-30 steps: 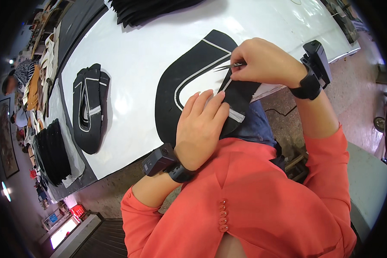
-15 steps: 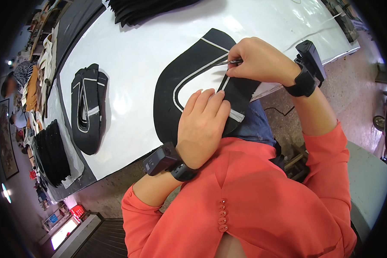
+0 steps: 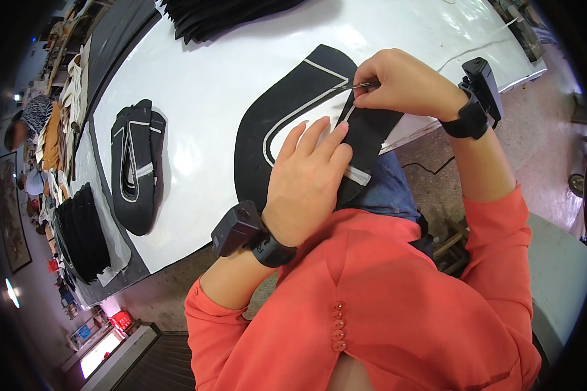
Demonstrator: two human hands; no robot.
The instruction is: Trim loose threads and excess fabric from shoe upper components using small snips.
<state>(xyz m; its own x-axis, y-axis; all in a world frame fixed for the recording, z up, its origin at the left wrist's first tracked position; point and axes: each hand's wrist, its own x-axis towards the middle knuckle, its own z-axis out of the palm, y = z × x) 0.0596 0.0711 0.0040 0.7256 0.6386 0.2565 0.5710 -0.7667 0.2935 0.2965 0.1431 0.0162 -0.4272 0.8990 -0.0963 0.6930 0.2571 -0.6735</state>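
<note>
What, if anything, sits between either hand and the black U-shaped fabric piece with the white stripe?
Nothing visible. The left hand lies flat, directly on the black U-shaped fabric piece with the white stripe. The right hand pinches a thin metal tool whose tip meets the piece's inner edge. The white tabletop beside the piece is bare.

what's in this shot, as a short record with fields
surface: white table
left hand: flat, palm down, pressing on the black U-shaped piece
right hand: pinching a thin metal tool, its tip at the piece's white line
wrists: black device strapped on each
stack: similar black pieces to the left on the table
far edge: pile of black pieces
clothing: orange shirt
</note>
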